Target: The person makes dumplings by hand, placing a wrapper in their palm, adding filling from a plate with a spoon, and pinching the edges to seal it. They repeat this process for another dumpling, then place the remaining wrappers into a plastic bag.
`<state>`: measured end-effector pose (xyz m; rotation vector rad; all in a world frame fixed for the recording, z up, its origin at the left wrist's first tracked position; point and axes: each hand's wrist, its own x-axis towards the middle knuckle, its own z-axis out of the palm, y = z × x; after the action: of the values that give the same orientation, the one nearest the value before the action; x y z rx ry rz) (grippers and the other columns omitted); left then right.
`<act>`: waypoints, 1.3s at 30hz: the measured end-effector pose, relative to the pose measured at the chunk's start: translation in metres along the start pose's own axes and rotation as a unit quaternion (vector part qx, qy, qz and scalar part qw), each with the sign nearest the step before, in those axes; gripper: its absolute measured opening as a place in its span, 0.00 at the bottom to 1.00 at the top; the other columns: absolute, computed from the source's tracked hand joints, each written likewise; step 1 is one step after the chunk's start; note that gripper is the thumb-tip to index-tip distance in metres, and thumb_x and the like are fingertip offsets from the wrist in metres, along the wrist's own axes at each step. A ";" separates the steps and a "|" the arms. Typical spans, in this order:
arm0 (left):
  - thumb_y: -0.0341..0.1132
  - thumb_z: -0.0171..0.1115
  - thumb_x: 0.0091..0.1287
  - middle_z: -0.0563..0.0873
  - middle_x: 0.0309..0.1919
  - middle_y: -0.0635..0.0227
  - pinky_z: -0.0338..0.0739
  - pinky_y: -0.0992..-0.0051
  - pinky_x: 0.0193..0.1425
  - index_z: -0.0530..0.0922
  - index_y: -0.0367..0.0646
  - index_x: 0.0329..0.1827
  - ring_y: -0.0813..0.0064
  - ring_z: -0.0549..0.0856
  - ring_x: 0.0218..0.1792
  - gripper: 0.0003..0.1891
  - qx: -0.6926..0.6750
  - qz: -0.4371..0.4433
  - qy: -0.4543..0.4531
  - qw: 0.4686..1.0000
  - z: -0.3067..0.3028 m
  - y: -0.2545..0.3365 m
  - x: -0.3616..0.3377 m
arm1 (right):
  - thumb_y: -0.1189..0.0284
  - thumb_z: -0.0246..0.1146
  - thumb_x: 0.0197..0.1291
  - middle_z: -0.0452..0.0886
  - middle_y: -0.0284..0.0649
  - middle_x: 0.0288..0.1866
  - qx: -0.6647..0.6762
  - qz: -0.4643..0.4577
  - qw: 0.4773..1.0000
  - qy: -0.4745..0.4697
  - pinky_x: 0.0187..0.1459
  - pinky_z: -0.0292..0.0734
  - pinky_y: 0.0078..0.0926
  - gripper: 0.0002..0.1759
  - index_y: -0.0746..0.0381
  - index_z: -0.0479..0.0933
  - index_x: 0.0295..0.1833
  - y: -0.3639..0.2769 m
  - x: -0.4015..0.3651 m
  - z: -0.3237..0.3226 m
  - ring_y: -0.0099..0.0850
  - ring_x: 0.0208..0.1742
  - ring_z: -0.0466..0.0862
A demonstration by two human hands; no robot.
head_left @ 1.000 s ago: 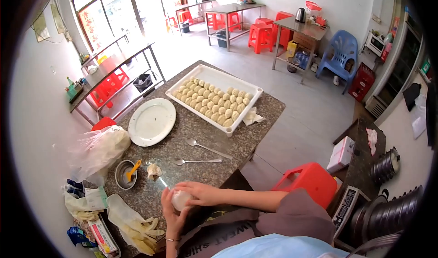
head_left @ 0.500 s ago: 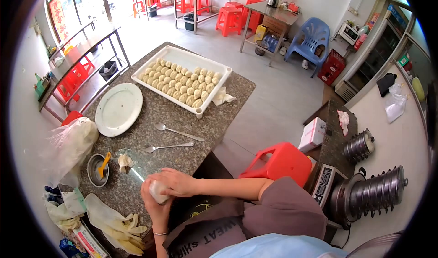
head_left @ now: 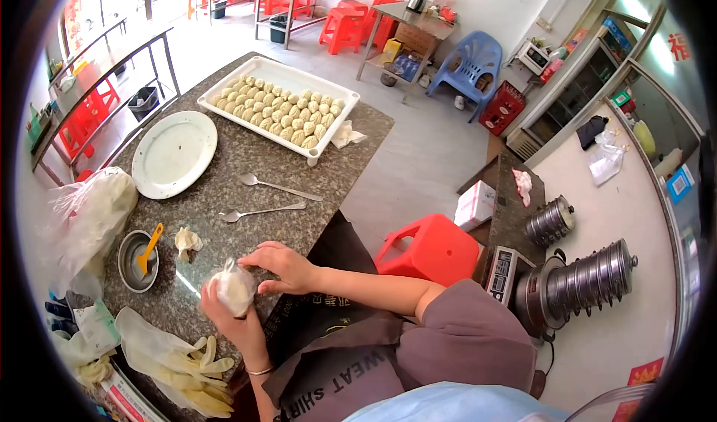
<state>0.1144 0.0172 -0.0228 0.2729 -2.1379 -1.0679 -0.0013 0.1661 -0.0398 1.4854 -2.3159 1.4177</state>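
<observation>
My left hand (head_left: 233, 325) is wrapped round a small white bundle (head_left: 234, 290), which looks like something pale in a clear plastic bag with a twisted top. Beside it, at the bundle's right edge, my right hand (head_left: 284, 267) has its thumb and fingers apart and holds nothing. Both hands are over the near side of the speckled stone table (head_left: 246, 153). A crumpled whitish cloth or paper (head_left: 187, 243) lies just beyond the bundle. To its left stands a metal bowl (head_left: 128, 271) with an orange-handled tool (head_left: 151, 247) in it.
Two spoons (head_left: 280, 188) (head_left: 263, 212) lie mid-table. Farther back are an oval white plate (head_left: 175, 153) and a white tray (head_left: 345, 97) of pleated dumplings. Pale gloves (head_left: 175, 362) and a plastic bag (head_left: 89, 220) sit at left. At right stand a red stool (head_left: 441, 254) and stacked metal steamers (head_left: 590, 284).
My right hand has let go of the bundle and opened beside it. My left hand now holds it alone, a little farther left. The whole view has shifted slightly.
</observation>
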 end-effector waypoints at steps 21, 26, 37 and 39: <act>0.19 0.60 0.52 0.66 0.66 0.50 0.53 0.59 0.73 0.62 0.36 0.69 0.50 0.64 0.69 0.36 -0.024 0.015 -0.091 0.995 0.010 -0.006 -0.002 | 0.52 0.59 0.66 0.78 0.44 0.51 0.080 0.029 0.986 0.143 0.56 0.71 0.35 0.27 0.64 0.73 0.57 -0.003 -0.025 -0.014 0.39 0.53 0.78; 0.17 0.59 0.53 0.67 0.65 0.53 0.54 0.61 0.73 0.62 0.36 0.69 0.54 0.65 0.68 0.36 0.012 0.018 -0.011 1.000 0.014 -0.004 -0.004 | 0.67 0.63 0.64 0.77 0.42 0.49 0.071 0.089 0.982 0.148 0.53 0.74 0.28 0.19 0.65 0.73 0.57 0.007 -0.082 -0.082 0.32 0.48 0.80; 0.33 0.64 0.62 0.63 0.70 0.49 0.54 0.50 0.73 0.65 0.36 0.66 0.48 0.60 0.72 0.29 0.091 0.258 0.011 0.962 0.020 0.036 -0.012 | 0.63 0.55 0.70 0.77 0.37 0.51 0.091 0.335 0.861 0.373 0.46 0.76 0.22 0.22 0.62 0.67 0.65 -0.025 -0.251 -0.207 0.24 0.42 0.80; 0.30 0.65 0.60 0.65 0.69 0.49 0.57 0.53 0.72 0.69 0.36 0.61 0.47 0.62 0.71 0.26 -0.033 0.266 -0.091 0.959 0.035 0.045 -0.009 | 0.63 0.54 0.71 0.76 0.38 0.51 0.100 0.337 0.861 0.367 0.46 0.77 0.23 0.23 0.63 0.65 0.66 -0.039 -0.257 -0.202 0.24 0.42 0.80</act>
<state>0.1026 0.0716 -0.0073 -0.4293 -2.1485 -0.8641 0.0844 0.4833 -0.0185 -0.0155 -2.2315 1.9389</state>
